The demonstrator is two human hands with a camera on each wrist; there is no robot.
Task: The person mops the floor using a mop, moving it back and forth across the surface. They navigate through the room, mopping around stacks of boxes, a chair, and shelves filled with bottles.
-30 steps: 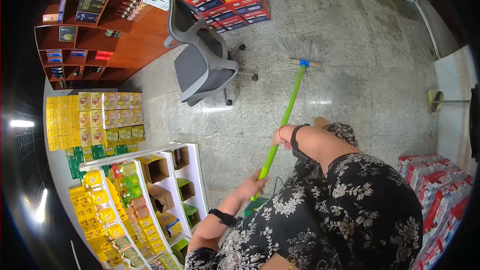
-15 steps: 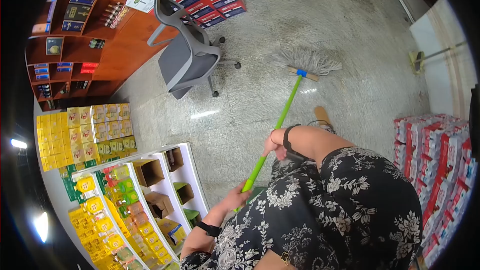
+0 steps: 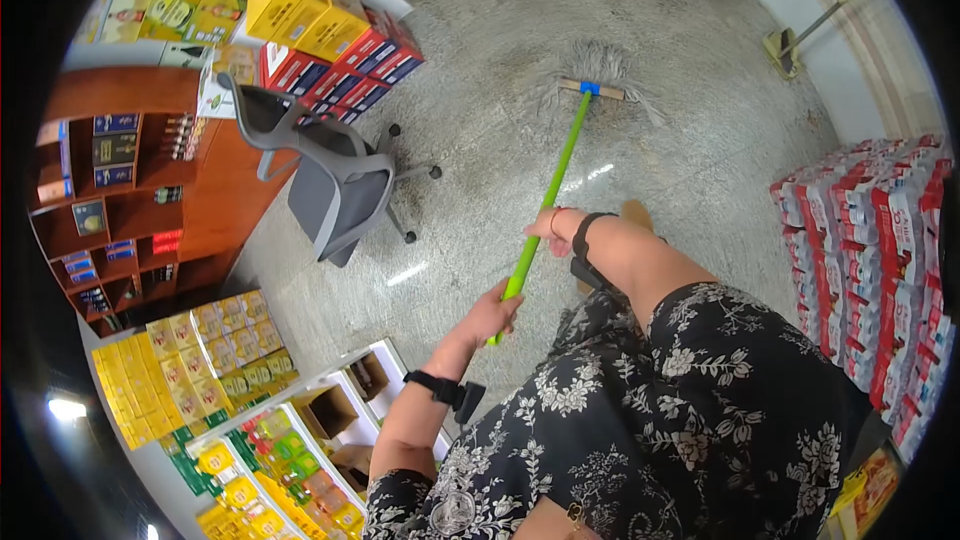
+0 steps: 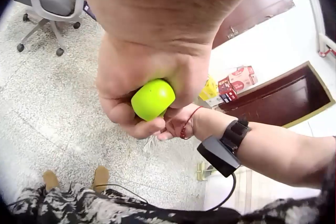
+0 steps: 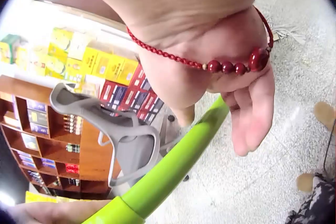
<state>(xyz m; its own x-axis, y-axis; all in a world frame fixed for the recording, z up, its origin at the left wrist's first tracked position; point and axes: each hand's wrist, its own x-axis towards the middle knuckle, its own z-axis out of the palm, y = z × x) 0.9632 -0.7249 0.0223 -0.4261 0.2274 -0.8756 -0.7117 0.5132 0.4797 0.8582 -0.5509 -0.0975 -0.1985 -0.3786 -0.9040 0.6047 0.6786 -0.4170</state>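
A mop with a bright green handle (image 3: 566, 152) slants across the head view, its grey string head (image 3: 600, 62) spread flat on the floor beyond a blue clamp. Near the handle's top end, my left hand (image 3: 488, 314) grips it; the left wrist view shows the rounded green end cap (image 4: 153, 99) poking out of the curled fingers. Farther down the handle, my right hand (image 3: 552, 228) holds it between thumb and fingers. Up close in the right wrist view, these fingers (image 5: 255, 116) are only loosely bent beside the handle. A red beaded bracelet (image 5: 227, 67) circles that wrist.
A grey office chair (image 3: 345, 185) stands left of the mop, before a wooden shelf unit (image 3: 150, 175). Stacked cartons (image 3: 345, 65) sit behind it. Wrapped bottle packs (image 3: 860, 250) line the right side. A white shelf (image 3: 385, 370) is at lower left; a long-handled tool (image 3: 785, 48) leans at the right wall.
The head view has turned, so the room appears shifted. The mop head has swung right, then pushed farther from me, its strings now fanned out differently. Both hands have stayed on the handle.
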